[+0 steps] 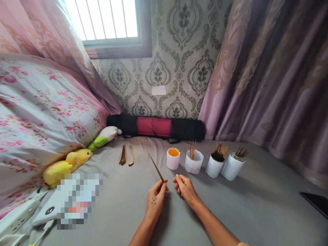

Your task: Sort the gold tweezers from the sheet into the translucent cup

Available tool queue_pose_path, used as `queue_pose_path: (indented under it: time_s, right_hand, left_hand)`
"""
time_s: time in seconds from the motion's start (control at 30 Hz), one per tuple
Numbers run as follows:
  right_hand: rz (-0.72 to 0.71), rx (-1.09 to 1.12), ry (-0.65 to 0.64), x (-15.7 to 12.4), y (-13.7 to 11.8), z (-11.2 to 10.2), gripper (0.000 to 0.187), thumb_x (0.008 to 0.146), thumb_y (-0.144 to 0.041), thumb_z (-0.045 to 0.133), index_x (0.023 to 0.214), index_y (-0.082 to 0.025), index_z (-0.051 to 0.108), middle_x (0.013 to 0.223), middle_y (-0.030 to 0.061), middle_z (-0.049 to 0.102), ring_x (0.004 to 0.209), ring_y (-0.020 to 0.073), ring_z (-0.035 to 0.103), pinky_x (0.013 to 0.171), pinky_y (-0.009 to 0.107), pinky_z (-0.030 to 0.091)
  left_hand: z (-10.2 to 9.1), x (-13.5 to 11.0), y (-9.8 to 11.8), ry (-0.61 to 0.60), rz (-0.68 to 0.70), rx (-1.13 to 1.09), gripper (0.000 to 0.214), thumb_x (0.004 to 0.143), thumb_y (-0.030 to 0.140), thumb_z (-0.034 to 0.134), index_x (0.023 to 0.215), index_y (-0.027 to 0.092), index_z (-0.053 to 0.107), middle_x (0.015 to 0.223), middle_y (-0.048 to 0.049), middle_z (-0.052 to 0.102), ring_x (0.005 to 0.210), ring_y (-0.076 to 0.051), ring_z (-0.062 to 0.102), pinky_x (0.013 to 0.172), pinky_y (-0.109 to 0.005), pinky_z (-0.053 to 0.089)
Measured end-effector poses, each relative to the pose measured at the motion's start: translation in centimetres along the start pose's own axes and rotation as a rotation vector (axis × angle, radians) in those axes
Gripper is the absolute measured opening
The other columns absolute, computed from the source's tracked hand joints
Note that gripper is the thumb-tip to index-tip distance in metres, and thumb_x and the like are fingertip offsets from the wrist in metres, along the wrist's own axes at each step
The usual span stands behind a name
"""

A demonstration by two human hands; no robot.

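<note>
My left hand (156, 198) pinches the lower end of a thin gold stick (155, 167) that points up and to the left over the grey sheet. Just to its right, my right hand (185, 187) is loosely curled, fingertips near the left hand, with nothing visible in it. Beyond the hands stands a row of white cups: one with an orange inside (173, 158), one with a few gold sticks (194, 161), one with dark and orange utensils (215, 164), one with dark utensils (232, 165). Several gold utensils (126, 155) lie flat on the sheet to the left.
A black and red roll bag (156, 126) lies along the wall. Yellow (65, 166) and green-white (105, 136) plush toys rest against a floral quilt (38, 112) on the left. A power strip (15, 215) lies at the lower left, a dark flat object (315, 202) at the right, curtains behind.
</note>
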State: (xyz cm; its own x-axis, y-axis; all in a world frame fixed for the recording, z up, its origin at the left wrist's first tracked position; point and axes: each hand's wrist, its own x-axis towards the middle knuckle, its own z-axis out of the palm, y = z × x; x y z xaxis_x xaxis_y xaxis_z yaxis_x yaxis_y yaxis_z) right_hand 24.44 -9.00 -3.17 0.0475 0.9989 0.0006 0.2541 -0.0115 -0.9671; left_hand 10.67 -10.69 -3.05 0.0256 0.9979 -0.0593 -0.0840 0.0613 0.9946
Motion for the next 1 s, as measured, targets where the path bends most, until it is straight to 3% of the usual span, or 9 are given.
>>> queue_pose_path:
  time_s: [0.23, 0.4, 0.57, 0.77, 1.0]
  right_hand:
    - [0.024, 0.03, -0.051, -0.4, -0.7, -0.3, 0.046, 0.079, -0.053, 0.033, 0.077, -0.014, 0.056, 0.058, -0.0015, 0.051, 0.042, 0.0056, 0.043, 0.036, 0.015, 0.029]
    - [0.018, 0.103, -0.079, -0.5, -1.0, -0.7, 0.042, 0.079, -0.051, 0.037, 0.08, -0.014, 0.056, 0.062, -0.0007, 0.051, 0.045, 0.0056, 0.044, 0.037, 0.015, 0.032]
    - [0.03, 0.144, -0.126, -0.6, -1.2, -1.1, 0.038, 0.078, -0.048, 0.04, 0.084, -0.015, 0.057, 0.062, -0.0005, 0.052, 0.046, 0.0061, 0.044, 0.038, 0.016, 0.033]
    - [0.036, 0.203, -0.131, -0.8, -1.4, -1.5, 0.032, 0.079, -0.043, 0.041, 0.085, -0.015, 0.057, 0.063, -0.0011, 0.052, 0.047, 0.0064, 0.045, 0.04, 0.017, 0.035]
    - [0.044, 0.234, -0.157, -1.3, -1.8, -1.7, 0.031, 0.079, -0.041, 0.043, 0.087, -0.015, 0.057, 0.061, -0.002, 0.05, 0.046, 0.0062, 0.043, 0.041, 0.018, 0.034]
  left_hand:
    - [0.3, -0.8, 0.7, 0.027, 0.056, 0.128, 0.039, 0.072, 0.043, 0.052, 0.099, 0.017, 0.063, 0.069, -0.0039, 0.06, 0.065, -0.015, 0.054, 0.058, -0.024, 0.04]
    - [0.3, -1.3, 0.9, 0.002, 0.197, 0.241, 0.032, 0.076, 0.037, 0.049, 0.1, 0.021, 0.063, 0.082, -0.0058, 0.062, 0.072, -0.016, 0.054, 0.068, -0.024, 0.04]
    - [-0.2, -2.0, 1.2, -0.07, 0.28, 0.39, 0.029, 0.081, 0.032, 0.044, 0.102, 0.023, 0.062, 0.074, -0.005, 0.057, 0.068, -0.015, 0.051, 0.066, -0.024, 0.039]
    - [-0.7, -2.4, 1.8, -0.061, 0.307, 0.436, 0.028, 0.08, 0.032, 0.045, 0.101, 0.025, 0.062, 0.075, -0.0064, 0.057, 0.071, -0.018, 0.051, 0.069, -0.026, 0.038]
    - [-0.6, -2.6, 1.4, -0.158, 0.384, 0.519, 0.029, 0.082, 0.027, 0.042, 0.106, 0.025, 0.059, 0.077, -0.0069, 0.055, 0.075, -0.018, 0.048, 0.07, -0.027, 0.036]
